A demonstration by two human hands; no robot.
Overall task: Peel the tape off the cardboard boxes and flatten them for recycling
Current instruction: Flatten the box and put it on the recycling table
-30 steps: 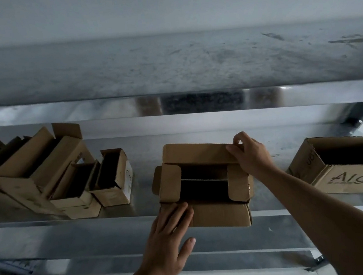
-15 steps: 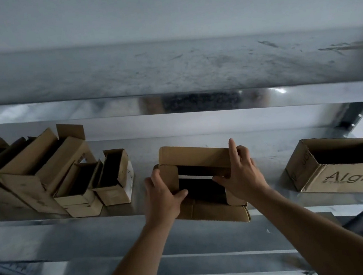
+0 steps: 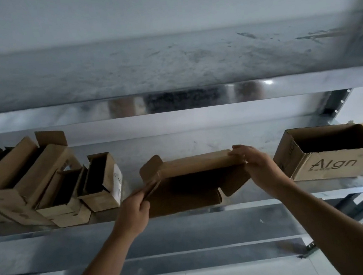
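**Box** (image 3: 192,165): brown cardboard, partly collapsed with its flaps splayed. It lies on the metal shelf (image 3: 199,141) between the two grips. Whether it carries tape cannot be made out.

**Left grip** (image 3: 134,209): narrow, with fingers and thumb pinching the box's left flap. This area is blurred.

**Right grip** (image 3: 257,165): fingers curled over the far right corner of the box's top panel, holding it.

**Lettered box** (image 3: 331,163): just right of the right grip, open-topped and upright on the same shelf.

**Small boxes** (image 3: 47,187): a cluster near the left of the left grip. They are open and lean against one another.

**Upper shelf** (image 3: 168,67): above both grips, grey with a scuffed surface.
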